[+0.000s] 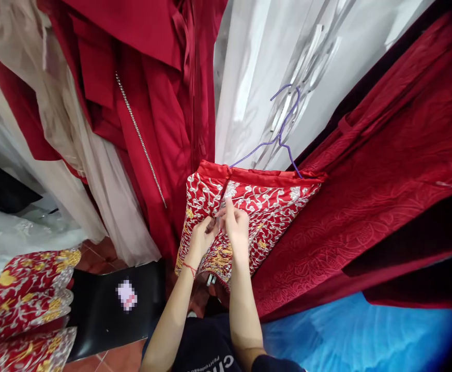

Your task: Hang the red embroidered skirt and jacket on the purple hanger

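A red skirt [272,212] with silver and gold embroidery hangs from a purple wire hanger [281,135], its plain red waistband at the top. Both hands are at the front opening of the skirt, close together. My left hand [201,236] pinches the cloth at the edge of that opening, and a thin red string circles the wrist. My right hand [234,222] is closed on the same edge, thumb pointing up. Whatever small fastening may lie between the fingertips is hidden.
Red garments [152,103] hang at the left, beside pale sheer cloth [105,170]. White doors with handles [245,67] stand behind. Dark red patterned fabric [365,206] and blue cloth [365,336] fill the right. A black seat [102,320] and another embroidered red garment [24,294] lie lower left.
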Available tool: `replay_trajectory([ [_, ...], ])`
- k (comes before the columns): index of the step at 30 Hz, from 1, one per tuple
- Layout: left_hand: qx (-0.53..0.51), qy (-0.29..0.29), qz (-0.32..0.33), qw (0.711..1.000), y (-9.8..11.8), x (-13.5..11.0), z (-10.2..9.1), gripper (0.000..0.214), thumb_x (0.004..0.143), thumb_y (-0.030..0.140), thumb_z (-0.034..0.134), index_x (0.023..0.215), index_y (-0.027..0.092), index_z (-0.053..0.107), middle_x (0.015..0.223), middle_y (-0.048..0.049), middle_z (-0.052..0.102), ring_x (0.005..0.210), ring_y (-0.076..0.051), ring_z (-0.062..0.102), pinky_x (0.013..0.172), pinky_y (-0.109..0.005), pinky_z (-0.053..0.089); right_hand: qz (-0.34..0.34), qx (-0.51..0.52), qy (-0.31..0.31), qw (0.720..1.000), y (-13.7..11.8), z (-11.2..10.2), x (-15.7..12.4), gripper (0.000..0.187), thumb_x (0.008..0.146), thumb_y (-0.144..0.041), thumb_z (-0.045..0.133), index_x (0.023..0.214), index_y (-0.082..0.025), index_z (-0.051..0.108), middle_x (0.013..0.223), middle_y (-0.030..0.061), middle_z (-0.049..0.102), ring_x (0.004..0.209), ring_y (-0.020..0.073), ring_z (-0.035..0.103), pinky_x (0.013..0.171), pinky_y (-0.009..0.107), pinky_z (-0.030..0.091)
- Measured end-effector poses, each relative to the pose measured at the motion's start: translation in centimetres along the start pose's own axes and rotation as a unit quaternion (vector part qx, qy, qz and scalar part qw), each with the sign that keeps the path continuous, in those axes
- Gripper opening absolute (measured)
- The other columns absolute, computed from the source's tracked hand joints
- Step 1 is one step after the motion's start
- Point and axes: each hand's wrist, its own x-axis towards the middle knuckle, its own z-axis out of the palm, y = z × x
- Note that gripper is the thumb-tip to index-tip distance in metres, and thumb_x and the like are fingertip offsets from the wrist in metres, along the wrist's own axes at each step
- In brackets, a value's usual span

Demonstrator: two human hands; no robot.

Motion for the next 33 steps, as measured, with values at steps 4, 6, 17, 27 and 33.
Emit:
replay_trajectory([
  [4, -0.006, -0.007, -0.012, 1.0, 0.3, 0.1, -0.4, 0.019, 0.085, 0.035, 0.06, 0.081, 0.017, 0.057, 0.074, -0.0012, 0.062, 0.067, -0.012, 0.057, 0.066, -0.021, 0.044, 0.008, 0.004, -0.019, 1.0, 0.1, 1.1, 1.0, 0.064, 0.091, -0.067, 0.043, 0.056, -0.018, 0.065, 0.041, -0.0004, 0.052, 0.038, 0.0106, 0.046, 0.046, 0.025, 0.036],
  [6, -0.01, -0.013, -0.01, 1.0, 0.2, 0.2, -0.5, 0.018, 0.085, 0.035, 0.06, 0.081, 0.017, 0.058, 0.073, -0.001, 0.062, 0.065, -0.012, 0.057, 0.064, -0.021, 0.044, 0.008, 0.012, -0.02, 1.0, 0.1, 1.4, 1.2, 0.064, 0.089, -0.068, 0.045, 0.056, -0.018, 0.065, 0.041, -0.0006, 0.052, 0.036, 0.0102, 0.045, 0.044, 0.025, 0.034],
  [17, 0.043, -0.027, 0.017, 0.999, -0.4, 0.4, -0.8, 0.015, 0.086, 0.026, 0.053, 0.073, 0.02, 0.05, 0.069, 0.0027, 0.056, 0.063, -0.01, 0.052, 0.069, -0.021, 0.043, -0.068, -0.027, 0.151, 0.986, 0.8, 1.8, 1.6, 0.026, 0.085, -0.044, 0.06, 0.078, -0.019, 0.057, 0.065, -0.0013, 0.061, 0.053, 0.0107, 0.053, 0.055, 0.024, 0.042],
  [27, 0.014, -0.039, 0.011, 0.999, 0.1, 0.9, -1.2, 0.019, 0.087, 0.029, 0.053, 0.072, 0.021, 0.047, 0.067, 0.0025, 0.055, 0.064, -0.011, 0.052, 0.066, -0.021, 0.042, -0.095, -0.058, 0.134, 0.985, 1.4, 2.2, 1.6, 0.021, 0.084, -0.039, 0.064, 0.089, -0.019, 0.06, 0.072, -0.0008, 0.065, 0.052, 0.0095, 0.055, 0.057, 0.025, 0.046],
  [33, 0.007, -0.031, 0.019, 0.999, -0.5, 0.5, -0.7, 0.019, 0.088, 0.031, 0.053, 0.073, 0.02, 0.047, 0.067, 0.0036, 0.053, 0.061, -0.01, 0.051, 0.065, -0.02, 0.042, -0.148, -0.084, 0.1, 0.98, 1.2, 1.0, 1.2, 0.017, 0.09, -0.037, 0.06, 0.089, -0.021, 0.061, 0.078, 0.0004, 0.065, 0.058, 0.0108, 0.057, 0.059, 0.024, 0.047],
])
